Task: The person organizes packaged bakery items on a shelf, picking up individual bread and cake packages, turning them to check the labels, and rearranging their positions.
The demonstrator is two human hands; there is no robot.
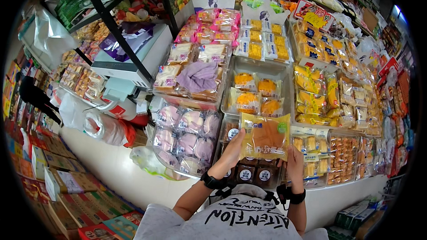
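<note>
Between them, my left hand [235, 149] and my right hand [294, 164] hold a yellow plastic-wrapped cake [267, 136] by its two sides. The pack bears writing and has a green round mark at its upper right. Under it sits a bin of dark brown wrapped cakes [245, 173] with white round labels, partly hidden by the pack and my hands. Just beyond, a grey plastic bin [283, 68] holds several wrapped orange-topped buns [246, 101]. Left of my left hand are wrapped pale purple round buns [190, 121].
A purple cloth [199, 76] lies on wrapped bread slices [173, 75]. Banana-shaped packs [310, 76] fill a bin at right. A printer-like machine [133, 58] stands at left beside a dark metal frame [115, 26]. Cartons [71, 181] are stacked at lower left; a person [35, 93] stands beyond.
</note>
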